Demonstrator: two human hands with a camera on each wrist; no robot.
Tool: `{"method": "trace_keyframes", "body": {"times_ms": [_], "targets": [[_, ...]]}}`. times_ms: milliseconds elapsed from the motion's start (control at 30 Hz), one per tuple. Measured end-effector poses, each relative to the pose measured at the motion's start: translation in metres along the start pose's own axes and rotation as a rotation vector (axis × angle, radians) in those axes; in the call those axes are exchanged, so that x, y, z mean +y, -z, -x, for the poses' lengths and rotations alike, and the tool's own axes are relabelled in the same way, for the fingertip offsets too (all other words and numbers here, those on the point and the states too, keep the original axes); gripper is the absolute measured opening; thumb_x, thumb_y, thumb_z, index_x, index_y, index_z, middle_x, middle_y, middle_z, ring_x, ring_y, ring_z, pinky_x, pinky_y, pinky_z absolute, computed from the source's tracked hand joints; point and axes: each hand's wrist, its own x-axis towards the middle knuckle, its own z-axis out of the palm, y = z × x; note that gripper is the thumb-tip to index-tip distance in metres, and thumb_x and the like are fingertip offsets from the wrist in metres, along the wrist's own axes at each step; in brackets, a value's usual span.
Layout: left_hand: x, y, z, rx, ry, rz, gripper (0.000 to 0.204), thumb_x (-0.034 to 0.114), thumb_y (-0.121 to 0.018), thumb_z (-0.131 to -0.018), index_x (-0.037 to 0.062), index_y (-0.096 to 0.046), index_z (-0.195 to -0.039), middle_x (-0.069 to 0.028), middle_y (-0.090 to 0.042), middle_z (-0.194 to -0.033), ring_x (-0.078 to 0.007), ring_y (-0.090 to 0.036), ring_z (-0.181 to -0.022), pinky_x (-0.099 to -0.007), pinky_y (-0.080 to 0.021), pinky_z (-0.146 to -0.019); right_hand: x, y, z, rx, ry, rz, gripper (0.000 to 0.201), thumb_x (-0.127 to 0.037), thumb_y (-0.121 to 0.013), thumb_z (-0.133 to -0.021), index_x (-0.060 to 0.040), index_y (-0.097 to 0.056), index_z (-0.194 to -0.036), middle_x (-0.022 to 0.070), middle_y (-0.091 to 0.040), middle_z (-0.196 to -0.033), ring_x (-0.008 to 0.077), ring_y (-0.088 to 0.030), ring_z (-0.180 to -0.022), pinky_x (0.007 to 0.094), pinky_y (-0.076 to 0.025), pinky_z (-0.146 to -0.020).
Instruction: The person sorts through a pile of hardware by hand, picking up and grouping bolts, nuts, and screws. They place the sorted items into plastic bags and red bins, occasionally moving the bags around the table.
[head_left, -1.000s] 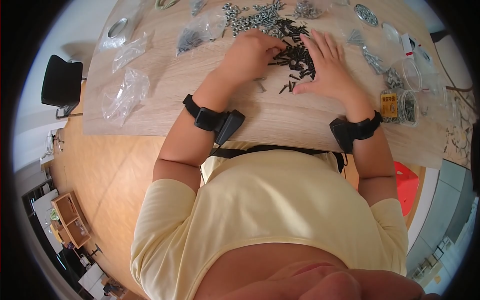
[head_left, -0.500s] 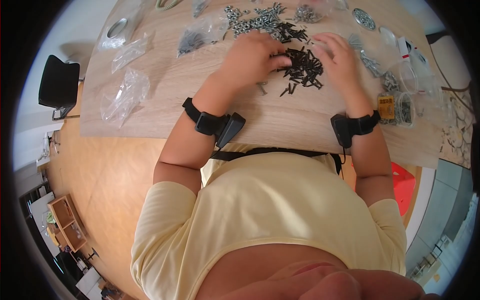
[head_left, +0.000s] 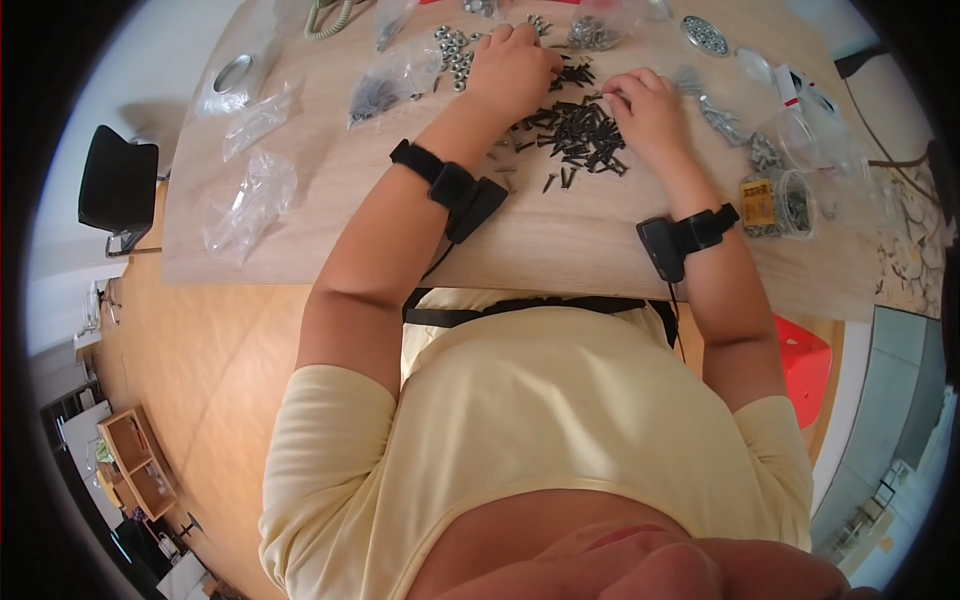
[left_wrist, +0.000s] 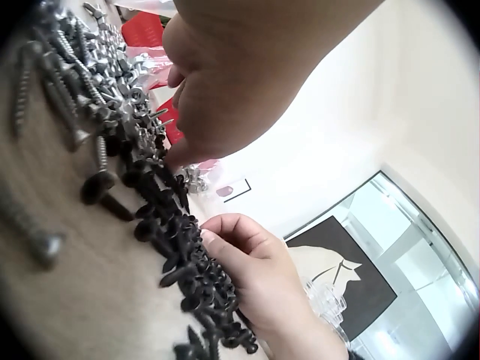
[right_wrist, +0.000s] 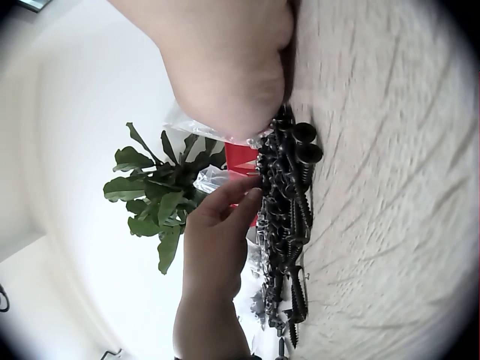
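Note:
A heap of black screws (head_left: 585,135) lies in the middle of the wooden table. My left hand (head_left: 515,72) reaches over the far edge of the heap, where black screws meet silver ones. In the left wrist view its thumb touches the black screws (left_wrist: 180,247); I cannot tell whether its fingers grip one. At the heap's right side, my right hand (head_left: 648,115) has thumb and forefinger together on a small dark screw (head_left: 597,97). The right wrist view shows black screws (right_wrist: 289,217) piled between the two hands. Silver nuts (head_left: 455,55) lie beside the left hand.
Clear plastic bags (head_left: 250,195) lie on the left, and a bag of grey fasteners (head_left: 385,90) nearer the heap. On the right are a yellow-labelled tub (head_left: 775,205), silver anchors (head_left: 720,120) and a round metal lid (head_left: 705,35). A corded telephone (head_left: 325,18) stands far left.
My left hand has moved away from the black heap, forward over the silver pieces. The right hand, spread flat a second ago, has drawn its fingers together at the heap's right side.

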Motion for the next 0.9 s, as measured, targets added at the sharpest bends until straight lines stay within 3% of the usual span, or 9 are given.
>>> {"method": "trace_keyframes", "body": {"times_ms": [167, 233, 367, 433, 567, 700, 767, 867, 900], "targets": [[0.003, 0.003, -0.026, -0.201, 0.044, -0.044, 0.013, 0.027, -0.068, -0.074, 0.0237, -0.071, -0.086, -0.0055, -0.058, -0.098, -0.0284, -0.054, -0.099, -0.043, -0.043, -0.087, -0.002, -0.002, 0.001, -0.017, -0.036, 0.073, 0.006, -0.013, -0.063, -0.079, -0.0097, -0.062, -0.083, 0.0075, -0.057, -0.088, 0.0302, -0.051, -0.09, 0.0384, -0.042, -0.081], [0.004, 0.005, -0.036, -0.457, 0.095, -0.038, 0.02, 0.024, -0.06, -0.079, 0.025, -0.071, -0.096, -0.0087, -0.057, -0.11, -0.0281, -0.05, -0.109, -0.0445, -0.038, -0.093, 0.0, -0.006, 0.003, 0.021, -0.014, 0.064, 0.006, -0.012, -0.061, -0.08, -0.0076, -0.06, -0.085, 0.0089, -0.058, -0.088, 0.031, -0.051, -0.091, 0.0387, -0.041, -0.082], [-0.002, -0.003, -0.04, -0.435, 0.115, -0.089, 0.018, 0.032, -0.067, -0.076, 0.0193, -0.069, -0.088, -0.009, -0.059, -0.103, -0.0316, -0.054, -0.101, -0.0451, -0.044, -0.086, -0.004, -0.001, -0.001, 0.091, -0.043, -0.048, 0.007, -0.01, -0.06, -0.081, -0.0066, -0.058, -0.086, 0.0102, -0.058, -0.087, 0.0315, -0.052, -0.089, 0.0396, -0.042, -0.08], [-0.008, 0.009, -0.038, -0.47, 0.132, 0.04, 0.023, 0.028, -0.062, -0.081, 0.0159, -0.068, -0.1, -0.0106, -0.057, -0.111, -0.0324, -0.049, -0.11, -0.0481, -0.038, -0.092, -0.008, 0.004, 0.0, 0.045, 0.025, -0.202, 0.006, -0.01, -0.06, -0.08, -0.0064, -0.058, -0.084, 0.0108, -0.059, -0.085, 0.032, -0.053, -0.086, 0.0401, -0.043, -0.078], [-0.027, 0.036, -0.008, -0.29, 0.238, 0.123, 0.022, 0.028, -0.062, -0.081, 0.0114, -0.067, -0.095, -0.0108, -0.057, -0.106, -0.0334, -0.05, -0.107, -0.0482, -0.039, -0.089, -0.034, 0.001, 0.002, 0.029, 0.175, -0.216, 0.008, -0.01, -0.062, -0.078, -0.006, -0.058, -0.084, 0.0105, -0.059, -0.082, 0.0317, -0.054, -0.084, 0.0399, -0.043, -0.076], [-0.024, 0.042, 0.03, -0.15, 0.269, 0.008, 0.014, 0.015, -0.059, -0.079, 0.0121, -0.066, -0.091, -0.0098, -0.058, -0.099, -0.0322, -0.052, -0.1, -0.0467, -0.039, -0.086, -0.053, -0.003, 0.0, -0.106, 0.223, -0.304, 0.008, -0.01, -0.062, -0.079, -0.0061, -0.058, -0.085, 0.0092, -0.06, -0.081, 0.0294, -0.055, -0.085, 0.0386, -0.044, -0.075], [-0.02, 0.047, 0.036, -0.115, 0.289, 0.006, 0.016, 0.011, -0.058, -0.078, 0.0123, -0.067, -0.091, -0.0094, -0.058, -0.098, -0.0315, -0.052, -0.099, -0.0461, -0.039, -0.086, -0.054, -0.002, -0.008, -0.118, 0.101, -0.374, 0.009, -0.009, -0.061, -0.08, -0.0064, -0.06, -0.088, 0.0085, -0.06, -0.086, 0.0288, -0.056, -0.086, 0.0387, -0.045, -0.077], [-0.013, 0.059, 0.041, -0.046, 0.279, 0.079, 0.021, 0.003, -0.055, -0.075, 0.0126, -0.067, -0.088, -0.0083, -0.059, -0.094, -0.0299, -0.053, -0.097, -0.0433, -0.04, -0.084, -0.032, -0.006, -0.029, -0.091, 0.209, -0.207, 0.016, -0.007, -0.06, -0.08, -0.0074, -0.062, -0.096, 0.008, -0.06, -0.096, 0.0285, -0.056, -0.09, 0.0382, -0.046, -0.08], [-0.011, 0.061, 0.041, 0.033, 0.24, 0.13, 0.017, 0.003, -0.056, -0.076, 0.0115, -0.067, -0.086, -0.0098, -0.059, -0.088, -0.0317, -0.054, -0.089, -0.0429, -0.042, -0.078, -0.029, -0.008, -0.035, -0.096, 0.215, -0.209, 0.016, -0.007, -0.06, -0.08, -0.0074, -0.062, -0.096, 0.008, -0.06, -0.096, 0.0285, -0.056, -0.09, 0.0382, -0.046, -0.08]]}}
